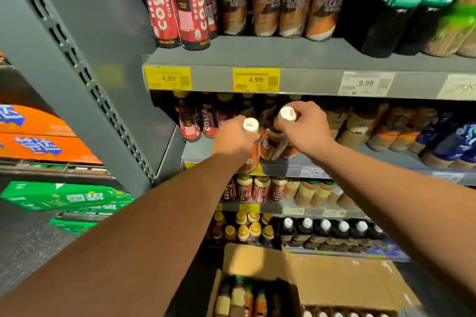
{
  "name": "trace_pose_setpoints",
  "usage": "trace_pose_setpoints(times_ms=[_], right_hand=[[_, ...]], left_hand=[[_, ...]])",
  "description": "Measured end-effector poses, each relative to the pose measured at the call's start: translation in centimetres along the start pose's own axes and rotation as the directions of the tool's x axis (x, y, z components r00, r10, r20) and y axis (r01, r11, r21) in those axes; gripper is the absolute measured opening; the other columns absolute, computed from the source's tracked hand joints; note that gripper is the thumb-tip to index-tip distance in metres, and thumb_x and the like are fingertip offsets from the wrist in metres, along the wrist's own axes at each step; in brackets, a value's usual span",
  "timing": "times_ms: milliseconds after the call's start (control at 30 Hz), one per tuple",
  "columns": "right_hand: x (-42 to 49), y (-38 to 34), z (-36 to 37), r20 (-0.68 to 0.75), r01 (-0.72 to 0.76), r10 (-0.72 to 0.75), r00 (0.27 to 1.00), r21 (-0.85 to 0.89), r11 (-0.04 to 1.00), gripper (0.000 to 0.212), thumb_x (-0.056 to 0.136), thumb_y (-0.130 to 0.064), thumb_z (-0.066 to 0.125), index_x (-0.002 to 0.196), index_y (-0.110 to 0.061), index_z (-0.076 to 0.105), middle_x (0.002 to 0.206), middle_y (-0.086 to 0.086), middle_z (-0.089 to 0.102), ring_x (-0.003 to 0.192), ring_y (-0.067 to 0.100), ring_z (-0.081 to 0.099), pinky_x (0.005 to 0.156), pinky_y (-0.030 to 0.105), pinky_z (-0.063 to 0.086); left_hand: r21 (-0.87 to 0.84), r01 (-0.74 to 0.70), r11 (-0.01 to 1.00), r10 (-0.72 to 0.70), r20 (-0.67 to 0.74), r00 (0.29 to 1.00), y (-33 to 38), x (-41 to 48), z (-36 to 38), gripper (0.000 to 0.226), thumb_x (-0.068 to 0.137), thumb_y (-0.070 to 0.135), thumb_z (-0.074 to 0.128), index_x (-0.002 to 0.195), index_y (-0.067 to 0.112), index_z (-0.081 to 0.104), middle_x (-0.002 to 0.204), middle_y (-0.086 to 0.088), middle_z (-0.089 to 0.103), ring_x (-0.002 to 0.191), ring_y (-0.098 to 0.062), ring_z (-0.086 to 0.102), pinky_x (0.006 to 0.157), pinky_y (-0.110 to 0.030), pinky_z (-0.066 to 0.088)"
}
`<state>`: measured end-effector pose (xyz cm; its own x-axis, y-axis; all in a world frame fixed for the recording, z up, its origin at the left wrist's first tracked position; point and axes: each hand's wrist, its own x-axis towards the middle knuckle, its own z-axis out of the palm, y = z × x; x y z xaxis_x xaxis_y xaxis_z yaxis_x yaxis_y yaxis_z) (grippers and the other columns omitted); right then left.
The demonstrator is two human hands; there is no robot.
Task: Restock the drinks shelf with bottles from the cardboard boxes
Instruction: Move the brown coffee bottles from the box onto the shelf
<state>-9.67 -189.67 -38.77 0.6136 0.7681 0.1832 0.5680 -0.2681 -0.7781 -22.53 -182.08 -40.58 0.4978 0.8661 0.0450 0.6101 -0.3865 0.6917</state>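
Observation:
Both my arms reach out to the second shelf (201,151) of a grey drinks rack. My left hand (231,137) grips a brown coffee bottle with a white cap (251,125) by its neck, held over the shelf's front edge. My right hand (307,126) grips a second white-capped coffee bottle (273,144) by its top, its base on or just above the shelf. Red Costa bottles (195,120) stand to the left of them. An open cardboard box (334,283) with several bottles (239,298) sits on the floor below.
The top shelf (283,53) carries Costa, Nescafe and dark bottles, with yellow price tags (256,80) on its lip. Lower shelves hold small Costa bottles (253,189) and white-capped dark bottles (324,229). Orange (38,136) and green (64,197) drink cases are stacked at left.

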Motion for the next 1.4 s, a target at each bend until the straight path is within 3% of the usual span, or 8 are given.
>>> trace_pose_setpoints(times_ms=[100, 267, 567, 733, 967, 1133, 1300, 1400], right_hand=[[0.9, 0.4, 1.0, 0.023, 0.044, -0.043, 0.999, -0.065, 0.997, 0.016, 0.081, -0.015, 0.063, 0.094, -0.011, 0.070, 0.089, 0.008, 0.066, 0.077, 0.019, 0.060, 0.057, 0.021, 0.037], [2.6, 1.3, 2.2, 0.057, 0.043, -0.030, 0.998, -0.239, 0.970, 0.033, 0.088, -0.027, 0.061, 0.116, -0.010, 0.062, 0.111, 0.016, 0.059, 0.095, 0.031, 0.060, 0.075, 0.029, 0.044], [3.3, 1.0, 2.5, 0.049, 0.052, -0.038, 0.998, -0.343, 0.938, 0.021, 0.088, -0.026, 0.063, 0.095, -0.006, 0.064, 0.092, 0.011, 0.065, 0.087, 0.030, 0.060, 0.068, 0.031, 0.041], [2.9, 0.8, 2.7, 0.084, 0.116, -0.088, 0.993, -0.426, 0.897, 0.031, 0.090, -0.023, 0.063, 0.115, -0.004, 0.063, 0.109, 0.016, 0.066, 0.102, 0.035, 0.059, 0.083, 0.039, 0.047], [4.0, 0.7, 2.9, 0.066, 0.099, -0.077, 0.995, -0.474, 0.875, 0.034, 0.088, -0.029, 0.063, 0.117, -0.012, 0.064, 0.107, 0.016, 0.068, 0.103, 0.036, 0.060, 0.087, 0.038, 0.048], [4.8, 1.1, 3.2, 0.044, 0.047, -0.028, 0.999, -0.552, 0.832, 0.036, 0.089, -0.036, 0.060, 0.110, -0.008, 0.067, 0.102, 0.017, 0.068, 0.097, 0.036, 0.060, 0.084, 0.036, 0.048], [5.0, 1.1, 3.3, 0.033, 0.059, -0.049, 0.998, -0.560, 0.827, 0.037, 0.090, -0.040, 0.059, 0.105, -0.007, 0.067, 0.099, 0.018, 0.068, 0.095, 0.036, 0.061, 0.080, 0.035, 0.046], [5.1, 1.0, 3.3, 0.040, 0.071, -0.058, 0.997, -0.562, 0.824, 0.039, 0.088, -0.040, 0.062, 0.110, -0.008, 0.066, 0.104, 0.018, 0.067, 0.100, 0.035, 0.059, 0.078, 0.033, 0.043]], left_hand=[[0.020, 0.000, 1.000, 0.000, -0.007, 1.000, -0.1, 1.3, 0.1, 0.029, 0.088, 0.027, 0.062, 0.110, 0.008, 0.059, 0.111, -0.013, 0.061, 0.104, -0.029, 0.055, 0.076, -0.033, 0.040], [0.008, 0.013, 1.000, -0.013, -0.002, 1.000, -0.3, 3.2, 0.3, 0.033, 0.090, 0.032, 0.060, 0.118, 0.015, 0.057, 0.117, -0.009, 0.060, 0.108, -0.027, 0.055, 0.088, -0.040, 0.047], [-0.018, 0.096, 0.995, -0.096, 0.005, 0.995, -0.4, 5.8, 0.2, 0.036, 0.090, 0.040, 0.060, 0.105, 0.008, 0.063, 0.109, -0.011, 0.063, 0.100, -0.028, 0.059, 0.083, -0.038, 0.050], [-0.050, 0.115, 0.992, -0.113, 0.040, 0.993, -0.6, 6.6, 0.5, 0.038, 0.089, 0.038, 0.062, 0.111, 0.008, 0.065, 0.112, -0.011, 0.064, 0.102, -0.029, 0.060, 0.082, -0.036, 0.049], [-0.020, 0.137, 0.990, -0.136, 0.052, 0.989, -1.5, 7.3, 1.2, 0.040, 0.088, 0.039, 0.062, 0.114, 0.008, 0.062, 0.118, -0.014, 0.060, 0.107, -0.032, 0.057, 0.089, -0.040, 0.050], [-0.022, 0.100, 0.995, -0.101, -0.011, 0.995, -1.6, 7.4, 1.7, 0.044, 0.084, 0.040, 0.066, 0.120, 0.016, 0.058, 0.119, -0.012, 0.060, 0.108, -0.034, 0.057, 0.090, -0.043, 0.051], [-0.026, 0.141, 0.990, -0.142, -0.031, 0.989, -1.9, 7.5, 2.4, 0.041, 0.083, 0.042, 0.068, 0.100, 0.005, 0.064, 0.112, -0.014, 0.062, 0.104, -0.033, 0.059, 0.079, -0.036, 0.048], [-0.030, 0.153, 0.988, -0.154, -0.053, 0.987, -2.0, 7.6, 2.5, 0.048, 0.080, 0.046, 0.069, 0.099, 0.002, 0.064, 0.109, -0.014, 0.063, 0.101, -0.031, 0.060, 0.074, -0.034, 0.045]])
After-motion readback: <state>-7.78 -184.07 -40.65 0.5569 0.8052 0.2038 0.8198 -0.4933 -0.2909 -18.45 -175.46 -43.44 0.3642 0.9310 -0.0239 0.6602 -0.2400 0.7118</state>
